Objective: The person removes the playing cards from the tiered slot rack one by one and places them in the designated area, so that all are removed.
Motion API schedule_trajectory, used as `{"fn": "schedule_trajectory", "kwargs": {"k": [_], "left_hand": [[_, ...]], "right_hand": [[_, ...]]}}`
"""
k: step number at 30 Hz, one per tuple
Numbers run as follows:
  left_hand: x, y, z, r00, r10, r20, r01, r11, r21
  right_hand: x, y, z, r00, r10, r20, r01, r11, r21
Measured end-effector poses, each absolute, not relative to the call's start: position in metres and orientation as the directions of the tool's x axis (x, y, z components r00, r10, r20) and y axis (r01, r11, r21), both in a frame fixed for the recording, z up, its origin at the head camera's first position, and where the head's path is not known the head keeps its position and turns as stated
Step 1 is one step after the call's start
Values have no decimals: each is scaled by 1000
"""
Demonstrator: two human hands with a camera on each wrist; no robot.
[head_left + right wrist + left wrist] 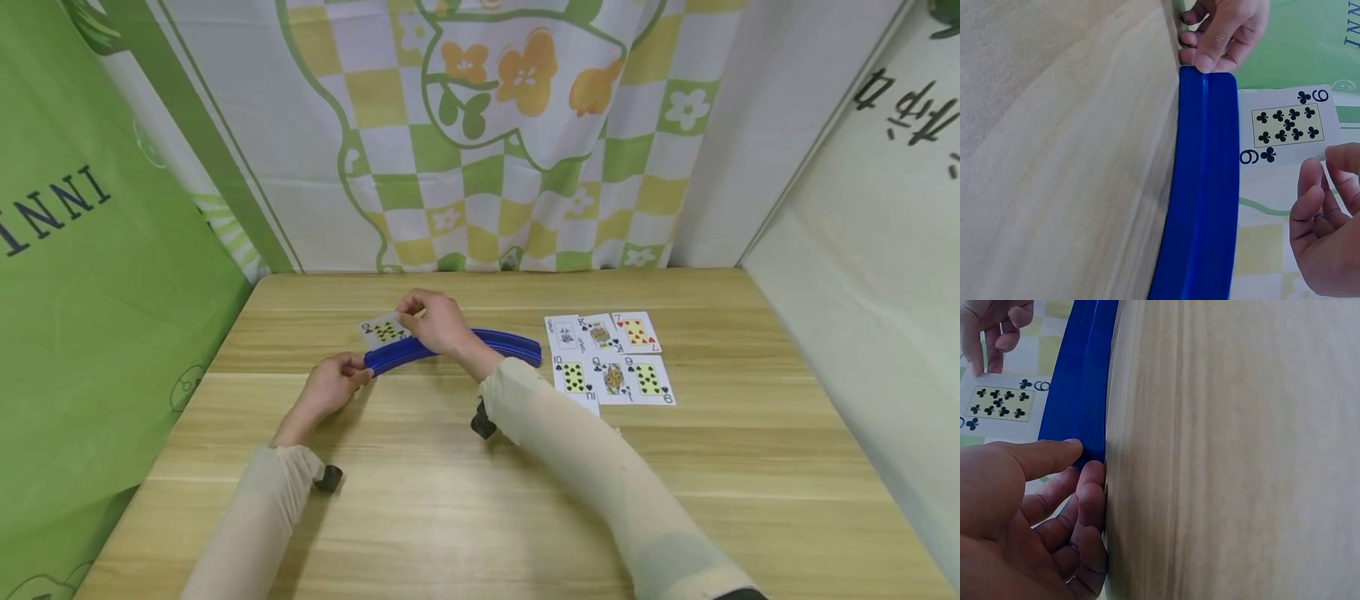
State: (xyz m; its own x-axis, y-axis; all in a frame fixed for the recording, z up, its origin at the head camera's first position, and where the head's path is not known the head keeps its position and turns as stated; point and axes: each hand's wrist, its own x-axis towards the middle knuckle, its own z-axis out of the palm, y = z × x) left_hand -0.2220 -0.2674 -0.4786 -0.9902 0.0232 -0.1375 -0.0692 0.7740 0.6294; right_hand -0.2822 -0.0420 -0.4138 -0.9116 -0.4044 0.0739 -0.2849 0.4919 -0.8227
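A curved blue card holder [510, 343] stands on the table. At its left end my left hand [330, 387] pinches it, thumb [1063, 456] on the face and fingers curled at the edge. My right hand [438, 321] reaches over the holder and pinches an edge of a nine of clubs [1288, 125] between thumb and fingertips. The card [386, 331] is upright behind the holder's front wall near the left end; whether its lower edge sits in the slot cannot be told. In the head view the right hand and wrist cover the holder's middle.
Several face-up playing cards lie in two rows right of the holder, among them a seven of hearts [637, 332], a ten of spades [573, 377] and a nine of spades [647, 380]. The wooden table [420, 500] meets a patterned curtain [495, 192] at the back.
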Motion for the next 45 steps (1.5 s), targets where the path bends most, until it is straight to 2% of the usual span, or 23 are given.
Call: {"fn": "schedule_trajectory", "kwargs": {"k": [16, 45], "left_hand": [[-221, -264, -478, -990, 3, -144, -90, 769, 633], [-220, -266, -479, -993, 22, -119, -58, 778, 625]], "right_hand": [[-284, -23, -408, -917, -369, 147, -336, 521, -785], [-273, 34, -399, -930, -351, 106, -276, 482, -832]]}}
